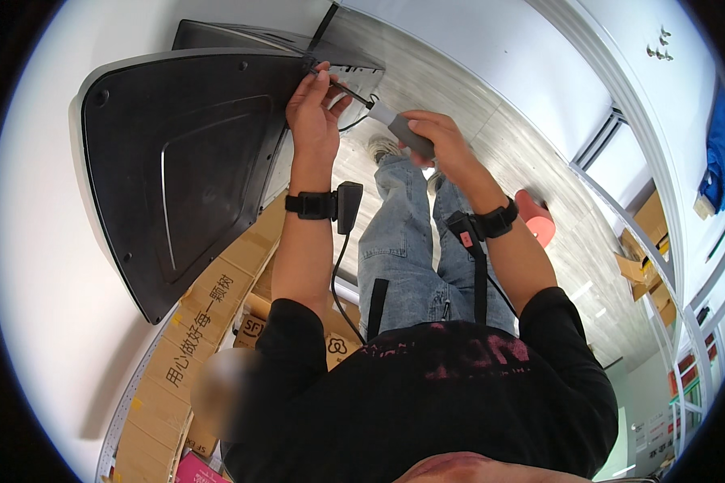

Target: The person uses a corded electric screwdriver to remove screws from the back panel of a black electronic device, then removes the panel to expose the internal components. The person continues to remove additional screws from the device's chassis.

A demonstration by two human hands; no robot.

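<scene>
My right hand [435, 137] is wrapped round the grey handle of a powered-looking screwdriver [400, 126]. Its thin dark shaft runs up and left to the upper right corner of a large black panel [209, 169] with a pale rim. At that corner my left hand [317, 101] is closed, thumb and forefinger pinching around the front end of the shaft. The very tip, and any screw there, is too small to make out. Several dark round fasteners sit along the panel's edge. Behind it is a second dark panel [242, 36].
Cardboard boxes [193, 338] stand below the panel at my left. A red round object [537, 217] lies on the grey wood-look floor [491, 105] to my right. White metal framing [652, 145] and open cartons [648, 249] are farther right. Cables hang from my wrist straps.
</scene>
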